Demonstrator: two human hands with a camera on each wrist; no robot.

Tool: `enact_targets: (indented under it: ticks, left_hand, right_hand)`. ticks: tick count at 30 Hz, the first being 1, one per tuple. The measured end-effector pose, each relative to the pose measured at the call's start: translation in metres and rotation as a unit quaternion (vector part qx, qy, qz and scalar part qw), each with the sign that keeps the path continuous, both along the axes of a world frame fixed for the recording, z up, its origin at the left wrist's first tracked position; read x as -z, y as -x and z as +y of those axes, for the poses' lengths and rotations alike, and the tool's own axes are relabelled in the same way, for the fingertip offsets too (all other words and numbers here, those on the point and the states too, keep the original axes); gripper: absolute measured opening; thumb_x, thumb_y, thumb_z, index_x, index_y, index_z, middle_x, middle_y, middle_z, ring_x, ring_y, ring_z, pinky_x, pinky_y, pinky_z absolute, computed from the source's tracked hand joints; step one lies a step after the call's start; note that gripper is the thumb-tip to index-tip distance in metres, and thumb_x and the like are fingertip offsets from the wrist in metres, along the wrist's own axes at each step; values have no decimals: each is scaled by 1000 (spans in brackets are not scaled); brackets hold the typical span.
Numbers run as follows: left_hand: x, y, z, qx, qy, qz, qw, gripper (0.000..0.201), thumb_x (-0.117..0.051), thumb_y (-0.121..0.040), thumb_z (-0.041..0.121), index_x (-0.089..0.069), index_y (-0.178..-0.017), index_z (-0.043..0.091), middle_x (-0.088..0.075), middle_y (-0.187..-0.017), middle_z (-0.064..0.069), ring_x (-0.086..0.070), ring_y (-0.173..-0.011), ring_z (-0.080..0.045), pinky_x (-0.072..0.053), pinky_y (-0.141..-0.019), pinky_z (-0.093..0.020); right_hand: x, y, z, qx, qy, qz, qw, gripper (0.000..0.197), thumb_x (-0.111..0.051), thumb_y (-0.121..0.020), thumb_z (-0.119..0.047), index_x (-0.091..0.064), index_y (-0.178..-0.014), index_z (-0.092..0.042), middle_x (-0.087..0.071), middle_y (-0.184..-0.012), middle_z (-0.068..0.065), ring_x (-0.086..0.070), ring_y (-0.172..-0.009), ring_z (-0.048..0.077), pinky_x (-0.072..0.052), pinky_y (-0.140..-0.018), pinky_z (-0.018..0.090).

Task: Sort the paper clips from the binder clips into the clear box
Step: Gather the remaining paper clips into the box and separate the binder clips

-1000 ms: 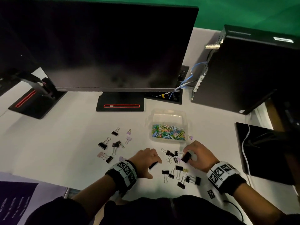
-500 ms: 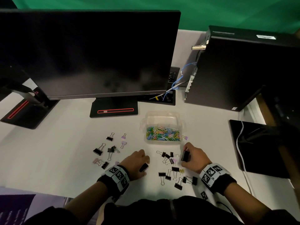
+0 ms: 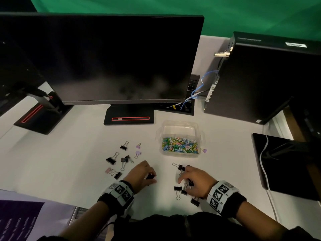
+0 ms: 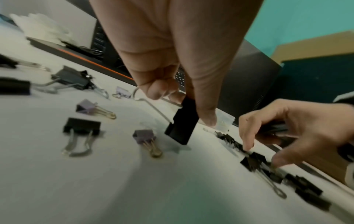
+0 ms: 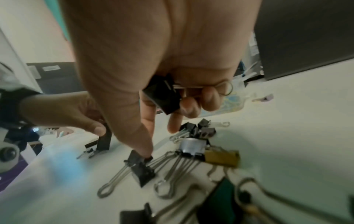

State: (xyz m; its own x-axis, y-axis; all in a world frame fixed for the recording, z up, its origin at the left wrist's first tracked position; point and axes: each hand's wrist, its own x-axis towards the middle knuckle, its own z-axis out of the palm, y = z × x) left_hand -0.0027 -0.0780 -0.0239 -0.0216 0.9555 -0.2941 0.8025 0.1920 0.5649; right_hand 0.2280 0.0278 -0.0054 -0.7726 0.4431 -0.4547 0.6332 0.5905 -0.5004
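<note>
The clear box (image 3: 178, 122) stands mid-table with colourful paper clips (image 3: 179, 144) heaped in its near half. My left hand (image 3: 147, 172) pinches a black binder clip (image 4: 182, 128) upright, its lower edge just over the table. My right hand (image 3: 184, 174) hovers over a pile of binder clips (image 3: 178, 190) in front of the box. Its curled fingers hold a black binder clip (image 5: 162, 95) in the palm. Its thumb tip touches another black clip (image 5: 142, 168) on the table. Loose black and lilac binder clips (image 3: 121, 159) lie left of my left hand.
A dark monitor (image 3: 104, 58) on a black base (image 3: 128, 117) stands behind the box. A computer tower (image 3: 260, 75) is at the back right, a black pad with a white cable (image 3: 286, 162) at the right. One lilac clip (image 3: 204, 150) lies beside the box.
My right hand has dropped from near the box onto the clip pile, still holding its black clip. My left hand keeps its clip and has barely shifted.
</note>
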Motion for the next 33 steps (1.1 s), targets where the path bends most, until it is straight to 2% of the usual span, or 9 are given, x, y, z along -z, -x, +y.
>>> enact_targets:
  ticks: [5,10,13,18,20,23,25,29,33]
  left_hand:
    - [-1,17,-14,-71,4,-21,997,20,-69,-79,35,-71,-92,20,-43,-75,16,-41,-68,5,-33,-64,-12]
    - [-7,52,-17,-242,-52,-58,967,19,-67,-82,25,-59,-65,27,-60,-76,0,-55,-69,-15,-38,-63,-18]
    - [-13,73,-15,-362,-79,-155,916,21,-61,-87,15,-61,-66,18,-61,-65,-1,-55,-60,-19,-44,-54,-13]
    - [-18,99,-16,-522,-93,-382,757,25,-41,-92,1,-58,-75,7,-51,-68,-7,-52,-55,-17,-48,-43,-18]
    - [-15,111,-16,-537,-57,-342,769,23,-40,-89,5,-57,-75,9,-42,-64,-5,-40,-47,-16,-36,-41,-18]
    - [-13,118,-16,-476,27,-126,870,12,-54,-88,22,-53,-92,11,-48,-75,-8,-46,-63,-24,-43,-57,-32]
    - [-11,118,-19,-378,90,24,921,35,-68,-78,33,-47,-100,16,-52,-88,-8,-52,-77,-25,-42,-66,-32]
    - [-2,115,-20,-309,120,85,940,55,-75,-70,40,-46,-111,16,-51,-108,-10,-57,-88,-23,-46,-74,-30]
    - [2,118,-17,-305,120,92,940,43,-71,-76,36,-49,-105,12,-55,-107,-12,-53,-84,-22,-43,-70,-28]
  right_hand:
    - [-3,3,9,-10,-11,-43,999,48,-58,-74,-10,-54,-119,-28,-33,-100,-7,-44,-84,13,-36,-73,22]
    - [-4,-11,21,-9,-17,-74,997,51,-62,-72,-15,-53,-121,-29,-35,-100,-6,-44,-87,13,-42,-77,25]
    - [-3,-15,23,-11,-10,-71,997,47,-67,-73,-21,-55,-118,-29,-39,-98,-5,-43,-90,12,-40,-80,25]
    - [6,-13,20,32,-9,-29,999,34,-68,-73,-28,-61,-107,-30,-39,-82,-16,-44,-86,10,-35,-74,23]
    - [8,-13,20,32,-9,-28,999,30,-68,-73,-30,-61,-102,-28,-40,-81,-16,-45,-85,10,-35,-72,23]
    - [8,-12,22,29,-16,-33,999,21,-69,-72,-32,-58,-89,-26,-47,-88,-8,-48,-85,13,-38,-71,26]
    - [8,-11,24,30,-19,-43,998,23,-69,-72,-34,-58,-89,-22,-51,-89,-7,-51,-86,15,-42,-74,29]
    - [5,-10,24,11,-33,-65,997,27,-67,-75,-37,-60,-97,-21,-59,-98,-2,-54,-93,17,-44,-78,29]
    - [6,-10,23,-6,-54,-74,996,29,-62,-78,-37,-60,-104,-22,-60,-110,-3,-54,-101,17,-44,-83,29]
